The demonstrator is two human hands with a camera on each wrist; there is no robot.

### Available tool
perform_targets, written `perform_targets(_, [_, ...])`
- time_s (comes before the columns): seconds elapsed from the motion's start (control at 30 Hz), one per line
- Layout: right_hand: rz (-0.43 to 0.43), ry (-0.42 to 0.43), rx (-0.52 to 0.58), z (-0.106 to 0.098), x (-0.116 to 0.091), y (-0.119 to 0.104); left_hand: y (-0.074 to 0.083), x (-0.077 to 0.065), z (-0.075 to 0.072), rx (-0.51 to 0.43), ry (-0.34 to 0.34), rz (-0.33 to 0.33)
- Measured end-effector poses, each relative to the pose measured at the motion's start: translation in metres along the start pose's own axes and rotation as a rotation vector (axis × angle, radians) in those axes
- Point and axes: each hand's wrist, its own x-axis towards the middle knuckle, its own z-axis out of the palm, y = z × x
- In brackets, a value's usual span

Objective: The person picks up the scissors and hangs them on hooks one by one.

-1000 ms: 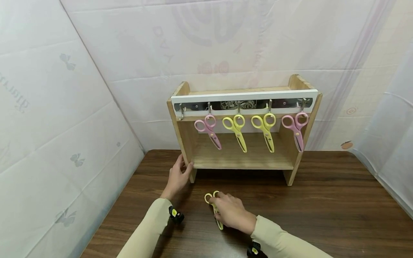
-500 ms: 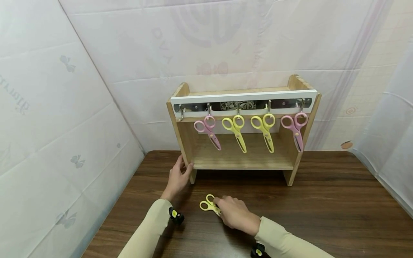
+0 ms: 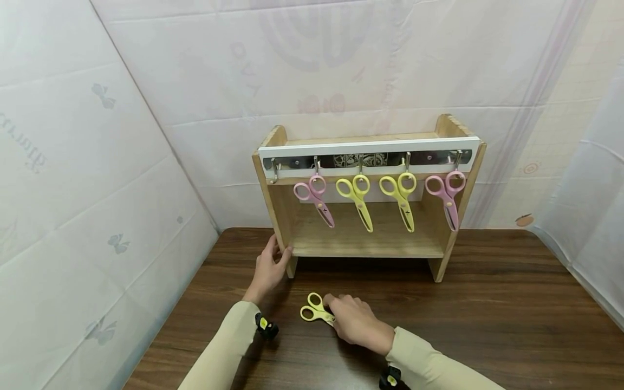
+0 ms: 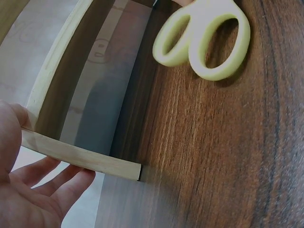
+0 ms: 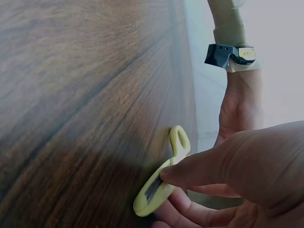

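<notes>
My left hand [image 3: 267,271] grips the left side panel of a small wooden shelf [image 3: 370,246], low near its foot. In the left wrist view the thumb lies on the front and the fingers [image 4: 71,187] wrap the outer face. A pair of yellow scissors [image 3: 319,312] is in my right hand [image 3: 358,322], just over the table in front of the shelf. Its finger rings point left, toward the left wrist. Thumb and fingers pinch the blade end, as the right wrist view shows, and hide part of the blades [image 5: 141,205].
A metal hook rail [image 3: 312,161] runs along the shelf's white front strip. From it hang pink scissors [image 3: 320,206], two yellow pairs, one being the yellow scissors [image 3: 362,208] mid-rail, and pink scissors [image 3: 448,203] at right. A bare hook [image 3: 274,170] sits far left. Cloth walls [image 3: 195,81] enclose the brown table [image 3: 512,303].
The yellow scissors have turned so their rings point left instead of toward the shelf, and my right hand has shifted slightly right, now round the blade end. My left hand has stayed put.
</notes>
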Motion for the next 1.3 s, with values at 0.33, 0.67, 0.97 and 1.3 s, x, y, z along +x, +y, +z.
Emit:
perform_targets(0.33, [-0.077,0.092,-0.001,-0.002,-0.003,0.009,0.0,-0.001,-0.001,0.023,-0.001,-0.001])
perform_targets(0.67, [-0.07,0.117,-0.041,0.002,-0.006,0.016,0.003,-0.002,-0.002,0.008,-0.014,-0.008])
perform_targets(0.97, [-0.082,0.137,-0.076,0.005,-0.008,0.016,0.002,-0.002,-0.001,0.015,-0.01,-0.004])
perform_targets(1.3, [-0.098,0.166,-0.108,0.007,-0.008,0.017,0.002,-0.002,-0.002,0.01,-0.018,0.002])
